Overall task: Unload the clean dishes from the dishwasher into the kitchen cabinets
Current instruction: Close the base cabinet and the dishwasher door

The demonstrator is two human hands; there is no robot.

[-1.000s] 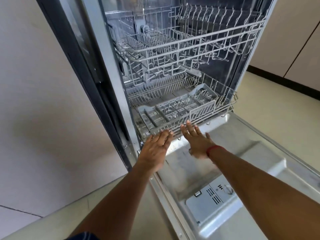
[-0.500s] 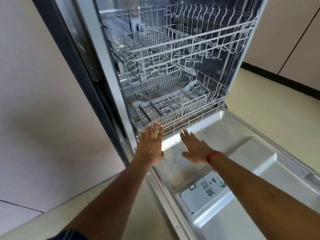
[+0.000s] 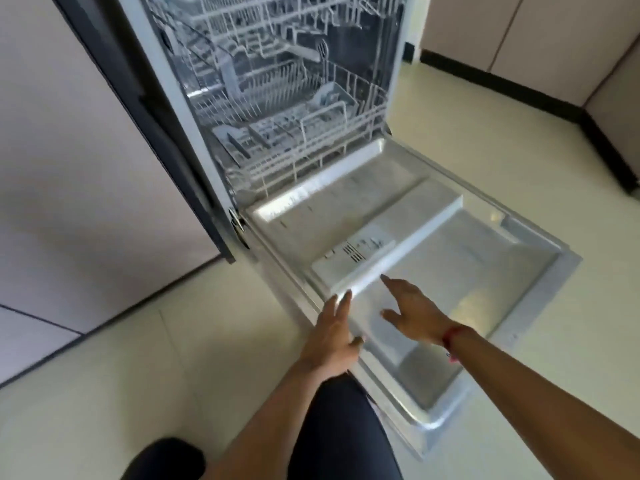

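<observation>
Dishwasher [image 3: 194, 109]: stands open beside a pale cabinet front [image 3: 69, 150]; its top is cut off by the frame.
Door [image 3: 485, 258]: folded down flat over the floor [image 3: 485, 140], steel inner face up.
Lower rack [image 3: 301, 133]: inside the tub, behind the door hinge; the wires are blurred, so any dishes in it cannot be made out.
Upper rack [image 3: 263, 15]: only its lower part shows at the top edge.
Left hand [image 3: 334, 336]: holds nothing, fingers straight and close together over the door's left edge; contact cannot be told.
Right hand [image 3: 412, 310]: holds nothing, fingers stretched and thumb spread above the door panel, just before the detergent box [image 3: 353, 252]; a red band [image 3: 452, 336] circles the wrist.
Trouser leg [image 3: 339, 427]: dark, cut off at the bottom edge.
</observation>
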